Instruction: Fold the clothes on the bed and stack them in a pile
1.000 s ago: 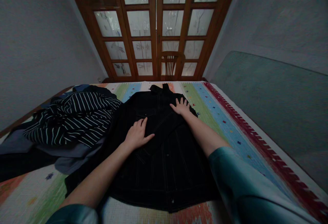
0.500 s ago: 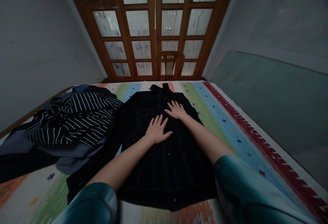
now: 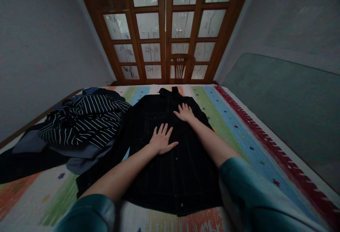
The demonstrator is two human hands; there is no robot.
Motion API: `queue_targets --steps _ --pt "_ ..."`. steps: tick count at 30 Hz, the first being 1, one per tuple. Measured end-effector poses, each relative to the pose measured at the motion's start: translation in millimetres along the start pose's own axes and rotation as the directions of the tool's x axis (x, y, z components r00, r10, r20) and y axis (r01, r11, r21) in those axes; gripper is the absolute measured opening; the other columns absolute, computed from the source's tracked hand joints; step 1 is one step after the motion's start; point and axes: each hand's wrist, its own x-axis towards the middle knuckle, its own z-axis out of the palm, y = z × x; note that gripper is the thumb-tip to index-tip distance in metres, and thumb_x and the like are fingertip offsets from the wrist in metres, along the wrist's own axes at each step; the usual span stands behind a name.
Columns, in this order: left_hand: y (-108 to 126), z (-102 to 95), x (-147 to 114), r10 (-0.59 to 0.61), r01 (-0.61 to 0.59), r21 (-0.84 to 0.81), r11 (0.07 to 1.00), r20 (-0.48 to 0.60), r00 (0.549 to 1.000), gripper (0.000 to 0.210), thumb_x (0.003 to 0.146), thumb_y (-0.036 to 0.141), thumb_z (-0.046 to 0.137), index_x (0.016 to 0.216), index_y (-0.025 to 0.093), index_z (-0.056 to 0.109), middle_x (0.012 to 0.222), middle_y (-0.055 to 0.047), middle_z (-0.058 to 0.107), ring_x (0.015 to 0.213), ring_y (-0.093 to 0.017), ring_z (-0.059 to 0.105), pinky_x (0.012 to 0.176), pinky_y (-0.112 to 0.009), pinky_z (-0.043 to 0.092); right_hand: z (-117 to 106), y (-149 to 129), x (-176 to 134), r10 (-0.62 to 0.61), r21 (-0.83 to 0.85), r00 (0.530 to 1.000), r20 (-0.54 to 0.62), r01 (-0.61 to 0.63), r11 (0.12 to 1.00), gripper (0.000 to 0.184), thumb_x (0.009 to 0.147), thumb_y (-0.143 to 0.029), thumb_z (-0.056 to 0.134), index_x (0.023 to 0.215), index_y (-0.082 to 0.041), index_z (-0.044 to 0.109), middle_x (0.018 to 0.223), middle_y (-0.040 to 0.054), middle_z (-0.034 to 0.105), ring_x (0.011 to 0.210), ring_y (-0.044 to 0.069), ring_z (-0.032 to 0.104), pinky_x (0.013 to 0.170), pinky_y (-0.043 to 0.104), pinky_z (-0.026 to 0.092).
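Note:
A black denim jacket (image 3: 164, 175) lies spread front up, its collar pointing away from me and its hem near me. My left hand (image 3: 161, 140) rests flat on the middle of the jacket, fingers spread. Farther up, on the chest at the right, my right hand (image 3: 185, 112) also lies flat with its fingers apart. Neither hand grips the cloth. One jacket sleeve stretches down the left side, partly under my left forearm. The other sleeve is mostly hidden by my right arm.
A heap of clothes with a black-and-white striped garment (image 3: 85, 119) on top lies left of the jacket. Beneath everything is a multicoloured striped cloth (image 3: 239, 136). A wooden chair (image 3: 182, 64) stands beyond the far edge, before glazed wooden doors (image 3: 166, 27). A pale panel (image 3: 278, 101) is at right.
My left hand has slid slightly toward me over the jacket. My right hand stays on the chest with little movement. The whole view has shifted a little.

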Motion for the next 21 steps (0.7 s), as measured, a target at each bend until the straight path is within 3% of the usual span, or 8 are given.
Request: queue_targets --steps 5,12,16,21 --pt "0.9 1.8 -0.5 0.013 -0.013 -0.006 1.000 -0.052 0.999 0.081 0.090 0.070 0.018 0.153 0.019 0.024 0.161 -0.012 0.017 0.148 -0.031 0.009 0.117 -0.055 0.012 8.4 -9.9 -27.6 -0.151 -0.021 0.989 0.003 0.151 0.988 0.072 0.095 -0.062 0.017 0.153 -0.020 0.026 0.160 0.0121 0.019 0.147 0.027 0.015 0.117 0.045 0.012" --pt "-1.7 3.6 -5.0 0.027 -0.027 0.012 1.000 -0.045 0.999 0.081 0.090 0.070 0.020 0.154 0.020 0.022 0.161 -0.012 0.017 0.148 -0.031 0.010 0.117 -0.054 0.013 -5.5 32.5 -11.4 0.028 -0.038 0.999 0.026 -0.027 0.999 0.074 0.093 -0.065 0.019 0.154 -0.023 0.021 0.162 0.0072 0.010 0.148 0.029 0.007 0.118 0.047 0.006" --pt "-2.5 3.1 -4.4 0.029 -0.029 0.014 0.999 -0.049 0.998 0.082 0.090 0.071 0.019 0.154 0.020 0.022 0.161 -0.012 0.017 0.148 -0.031 0.010 0.117 -0.055 0.013 -8.7 43.6 2.1 0.034 -0.039 0.999 0.012 -0.033 0.999 0.073 0.094 -0.063 0.020 0.155 -0.021 0.018 0.162 0.0081 0.008 0.149 0.027 0.005 0.118 0.047 0.006" --pt "-4.0 3.9 -2.6 0.039 -0.040 -0.019 0.999 -0.041 0.998 0.084 0.089 0.072 0.017 0.154 0.020 0.022 0.161 -0.012 0.016 0.148 -0.032 0.010 0.117 -0.056 0.013 -8.3 42.8 2.8 0.037 -0.042 0.996 -0.084 -0.041 0.998 0.069 0.096 -0.056 0.027 0.153 -0.016 0.026 0.160 0.0153 0.015 0.148 0.028 0.012 0.117 0.048 0.011"
